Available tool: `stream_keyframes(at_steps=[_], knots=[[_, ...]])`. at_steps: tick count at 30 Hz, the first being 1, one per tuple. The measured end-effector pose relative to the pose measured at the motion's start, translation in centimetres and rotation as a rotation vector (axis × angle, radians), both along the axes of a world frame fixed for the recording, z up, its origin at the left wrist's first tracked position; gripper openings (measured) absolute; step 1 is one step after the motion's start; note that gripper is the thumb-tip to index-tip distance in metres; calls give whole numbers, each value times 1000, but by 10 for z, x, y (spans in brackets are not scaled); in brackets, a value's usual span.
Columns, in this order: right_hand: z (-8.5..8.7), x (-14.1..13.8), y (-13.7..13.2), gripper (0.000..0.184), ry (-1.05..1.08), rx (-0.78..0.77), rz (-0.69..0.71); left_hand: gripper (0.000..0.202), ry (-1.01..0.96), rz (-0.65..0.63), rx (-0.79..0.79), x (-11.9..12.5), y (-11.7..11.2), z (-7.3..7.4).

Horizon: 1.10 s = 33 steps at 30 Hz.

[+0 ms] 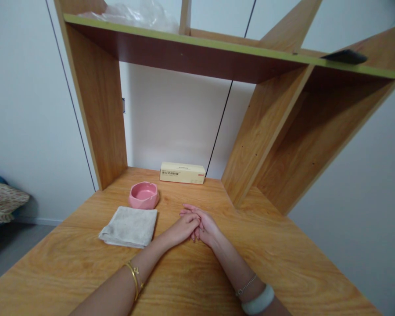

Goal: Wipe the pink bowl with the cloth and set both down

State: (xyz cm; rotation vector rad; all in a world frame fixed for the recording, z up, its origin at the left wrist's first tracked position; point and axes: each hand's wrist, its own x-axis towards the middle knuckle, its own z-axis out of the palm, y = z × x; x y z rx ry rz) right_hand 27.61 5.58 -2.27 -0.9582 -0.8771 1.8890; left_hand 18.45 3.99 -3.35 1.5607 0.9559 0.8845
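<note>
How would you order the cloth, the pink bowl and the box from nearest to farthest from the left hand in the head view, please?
1. Cloth, just left of the left hand.
2. Pink bowl, behind the cloth.
3. Box, farthest back, straight ahead.

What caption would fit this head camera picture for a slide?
Left hand and right hand rest together on a wooden desk, beside a folded cloth and a pink bowl.

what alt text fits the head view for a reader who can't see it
Two hands rest together on a wooden desk, the left hand laid over the right hand. Nearby lie a folded grey cloth, a pink bowl and a cream box.
</note>
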Motion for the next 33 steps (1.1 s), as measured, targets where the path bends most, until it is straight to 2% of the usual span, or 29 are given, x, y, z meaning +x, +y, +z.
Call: stream_keyframes(at_steps=[16,33], knots=[[0,0,0,21,23,0,3,23,0,9,19,1,-1,-1],[-9,2,4,21,32,42,16,25,-4,12,21,2,-2,0]])
